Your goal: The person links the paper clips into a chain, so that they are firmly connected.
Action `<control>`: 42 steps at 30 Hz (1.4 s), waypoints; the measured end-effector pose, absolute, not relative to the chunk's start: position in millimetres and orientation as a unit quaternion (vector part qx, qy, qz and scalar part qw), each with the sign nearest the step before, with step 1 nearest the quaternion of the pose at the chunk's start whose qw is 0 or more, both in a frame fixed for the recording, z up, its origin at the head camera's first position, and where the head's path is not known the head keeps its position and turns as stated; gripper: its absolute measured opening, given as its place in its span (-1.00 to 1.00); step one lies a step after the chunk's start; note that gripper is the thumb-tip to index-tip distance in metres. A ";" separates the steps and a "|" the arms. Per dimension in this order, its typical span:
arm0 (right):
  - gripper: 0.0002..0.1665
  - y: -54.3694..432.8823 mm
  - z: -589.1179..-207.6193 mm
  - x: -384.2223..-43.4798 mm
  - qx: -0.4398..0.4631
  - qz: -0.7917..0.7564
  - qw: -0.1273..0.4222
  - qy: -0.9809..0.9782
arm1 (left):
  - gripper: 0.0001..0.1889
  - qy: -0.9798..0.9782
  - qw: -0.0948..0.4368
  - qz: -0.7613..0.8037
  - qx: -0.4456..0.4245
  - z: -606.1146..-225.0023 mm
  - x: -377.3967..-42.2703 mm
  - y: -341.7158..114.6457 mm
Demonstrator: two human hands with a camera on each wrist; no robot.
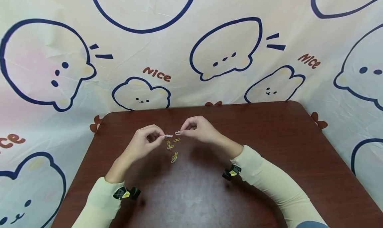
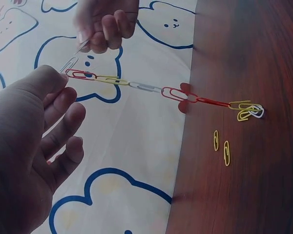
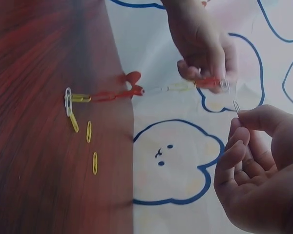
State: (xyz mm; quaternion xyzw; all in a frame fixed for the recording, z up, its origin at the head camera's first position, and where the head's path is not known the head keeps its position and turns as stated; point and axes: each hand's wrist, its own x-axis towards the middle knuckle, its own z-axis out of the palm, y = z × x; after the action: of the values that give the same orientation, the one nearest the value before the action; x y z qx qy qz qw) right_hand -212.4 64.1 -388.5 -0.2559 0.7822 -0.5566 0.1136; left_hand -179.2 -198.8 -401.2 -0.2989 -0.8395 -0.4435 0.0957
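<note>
A paper clip chain (image 2: 145,87) of red, yellow and white links hangs from my left hand (image 1: 145,140). Thumb and fingers pinch it near its top red link, and a white clip (image 2: 70,64) sticks out past the fingertips. The chain's lower end (image 2: 256,111), with yellow and white clips, reaches the table. Opposite, my right hand (image 1: 200,130) pinches a single white paper clip (image 3: 236,106) between thumb and finger. A small gap separates this clip from the white one at the left hand. In the right wrist view, the chain's middle is blurred.
Two loose yellow paper clips (image 2: 216,140) lie on the brown wooden table (image 1: 191,194) beside the chain's lower end. A cloth with cartoon drawings (image 1: 227,8) hangs behind the table and at its sides. Each sleeve carries a small black wrist camera (image 1: 231,172).
</note>
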 end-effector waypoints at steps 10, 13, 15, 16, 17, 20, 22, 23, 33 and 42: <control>-0.95 45.6 -380.1 -206.5 -0.267 -0.555 0.121 0.778 | -0.81 -0.836 0.099 -0.447 -0.303 -402.1 -179.4 -197.7; -0.95 41.9 -378.5 -205.8 -0.270 -0.554 0.123 0.778 | -0.83 -0.836 0.095 -0.447 -0.302 -401.5 -178.8 -197.6; -0.95 39.9 -377.6 -205.3 -0.268 -0.553 0.124 0.779 | -0.84 -0.837 0.093 -0.447 -0.302 -401.0 -178.5 -197.6; -0.95 39.0 -377.2 -205.1 -0.266 -0.553 0.125 0.780 | -0.84 -0.837 0.092 -0.447 -0.301 -400.7 -178.4 -197.6; -0.95 38.1 -376.8 -204.9 -0.263 -0.552 0.125 0.781 | -0.84 -0.838 0.091 -0.447 -0.300 -400.1 -178.2 -197.5; -0.96 36.0 -376.5 -204.5 -0.252 -0.549 0.127 0.786 | -0.83 -0.837 0.090 -0.448 -0.300 -399.6 -178.1 -197.5; -0.96 34.7 -377.1 -204.5 -0.245 -0.548 0.130 0.789 | -0.82 -0.836 0.090 -0.449 -0.301 -399.5 -178.2 -197.4; -0.96 34.3 -377.6 -204.6 -0.242 -0.548 0.132 0.790 | -0.82 -0.836 0.090 -0.449 -0.302 -399.5 -178.2 -197.3; -0.95 36.2 -380.1 -205.3 -0.207 -0.570 0.158 0.779 | -0.82 -0.835 0.107 -0.446 -0.304 -398.6 -177.4 -197.0; -0.95 42.2 -381.4 -207.3 -0.199 -0.568 0.163 0.782 | -0.82 -0.836 0.115 -0.446 -0.299 -400.7 -177.3 -198.9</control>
State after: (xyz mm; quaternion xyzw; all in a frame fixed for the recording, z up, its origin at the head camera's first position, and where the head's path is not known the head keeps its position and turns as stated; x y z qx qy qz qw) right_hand -207.3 42.2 -381.4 -0.1991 0.7817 -0.5682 0.1627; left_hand -177.3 -198.9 -400.7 -0.2987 -0.8355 -0.4465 0.1155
